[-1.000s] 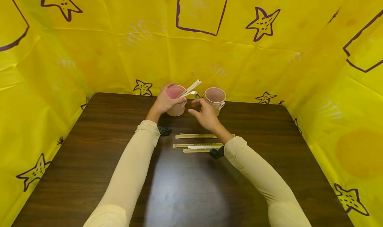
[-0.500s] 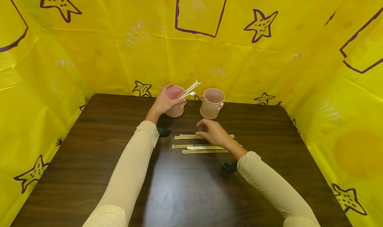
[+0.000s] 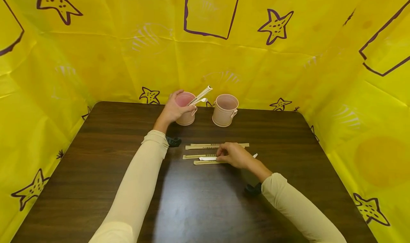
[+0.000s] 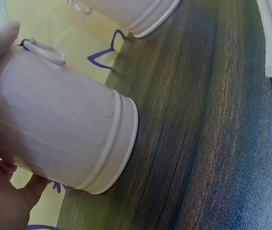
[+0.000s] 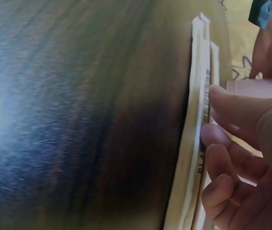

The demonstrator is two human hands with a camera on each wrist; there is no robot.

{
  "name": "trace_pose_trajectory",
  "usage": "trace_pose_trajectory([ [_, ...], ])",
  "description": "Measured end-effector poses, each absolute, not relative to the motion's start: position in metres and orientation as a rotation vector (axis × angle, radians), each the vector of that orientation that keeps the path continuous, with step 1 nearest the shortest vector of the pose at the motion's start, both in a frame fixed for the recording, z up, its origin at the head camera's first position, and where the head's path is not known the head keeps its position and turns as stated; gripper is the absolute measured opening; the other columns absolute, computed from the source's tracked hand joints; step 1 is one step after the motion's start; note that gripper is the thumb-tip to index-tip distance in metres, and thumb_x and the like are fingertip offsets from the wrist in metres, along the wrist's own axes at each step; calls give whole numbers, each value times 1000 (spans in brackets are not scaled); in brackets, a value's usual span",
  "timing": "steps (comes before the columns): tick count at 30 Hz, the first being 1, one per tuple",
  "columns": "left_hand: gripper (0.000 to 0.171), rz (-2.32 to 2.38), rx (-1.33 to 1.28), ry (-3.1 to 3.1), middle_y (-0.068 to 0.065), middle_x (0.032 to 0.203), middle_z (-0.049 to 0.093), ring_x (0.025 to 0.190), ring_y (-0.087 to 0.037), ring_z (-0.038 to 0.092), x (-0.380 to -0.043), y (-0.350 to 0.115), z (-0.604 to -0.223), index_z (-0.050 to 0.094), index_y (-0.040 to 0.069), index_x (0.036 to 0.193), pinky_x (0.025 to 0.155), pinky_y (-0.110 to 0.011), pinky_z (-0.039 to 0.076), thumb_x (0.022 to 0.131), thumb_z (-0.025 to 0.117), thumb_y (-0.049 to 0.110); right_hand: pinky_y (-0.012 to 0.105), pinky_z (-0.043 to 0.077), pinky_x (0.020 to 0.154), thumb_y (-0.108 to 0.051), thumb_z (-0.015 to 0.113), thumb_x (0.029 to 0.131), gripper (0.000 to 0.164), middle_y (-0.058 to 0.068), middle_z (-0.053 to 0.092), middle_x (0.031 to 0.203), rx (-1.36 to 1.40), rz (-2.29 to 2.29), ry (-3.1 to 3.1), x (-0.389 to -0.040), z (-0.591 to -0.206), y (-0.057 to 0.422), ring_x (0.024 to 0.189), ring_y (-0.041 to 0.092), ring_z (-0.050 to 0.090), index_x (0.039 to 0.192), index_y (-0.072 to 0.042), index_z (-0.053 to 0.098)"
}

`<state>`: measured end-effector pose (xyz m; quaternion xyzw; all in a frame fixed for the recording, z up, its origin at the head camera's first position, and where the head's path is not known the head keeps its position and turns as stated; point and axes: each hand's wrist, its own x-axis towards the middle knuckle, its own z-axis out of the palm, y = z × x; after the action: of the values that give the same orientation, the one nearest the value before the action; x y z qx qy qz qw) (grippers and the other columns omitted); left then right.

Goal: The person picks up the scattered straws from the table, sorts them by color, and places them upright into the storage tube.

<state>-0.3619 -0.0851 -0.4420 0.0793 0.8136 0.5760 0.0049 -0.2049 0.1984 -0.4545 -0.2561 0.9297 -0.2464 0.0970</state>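
Note:
My left hand (image 3: 174, 109) grips a pale pink bucket-shaped cup (image 4: 54, 120) at the back of the table, fingers round its far side and thumb at the rim. Wrapped straws (image 3: 201, 96) lean out of this cup. Beside it to the right stands a second pink cup (image 3: 223, 115) with small handles. My right hand (image 3: 235, 156) is low over the row of paper-wrapped straws, thumb and index finger curled at a white-wrapped straw (image 3: 206, 158). In the right wrist view my fingertips (image 5: 212, 134) overlap the straws (image 5: 193, 124); the other fingers are bent in.
More tan wrapped straws (image 3: 195, 147) lie across the middle of the dark wood table (image 3: 128, 136). A yellow cloth (image 3: 121, 65) with starfish drawings hangs round the back and sides. Dark bands (image 3: 174, 141) sit at both wrists.
My right hand has drawn back from the second cup, toward me and down, onto the wrapped straws. My left hand stays on the left cup.

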Motion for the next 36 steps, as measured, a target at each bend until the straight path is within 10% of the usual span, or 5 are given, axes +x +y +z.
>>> trace_pose_trajectory([
  [36,102,1817,235,2540,-15,158,34,138,-35,44,-359,-85,-440,33,15,158,118,-51,37,76,92,31,28,54,77,-19,72,95,5,-3,71,91,-891,-823,2820,-200,-449,199,82,8,62,93,-15,74],
])
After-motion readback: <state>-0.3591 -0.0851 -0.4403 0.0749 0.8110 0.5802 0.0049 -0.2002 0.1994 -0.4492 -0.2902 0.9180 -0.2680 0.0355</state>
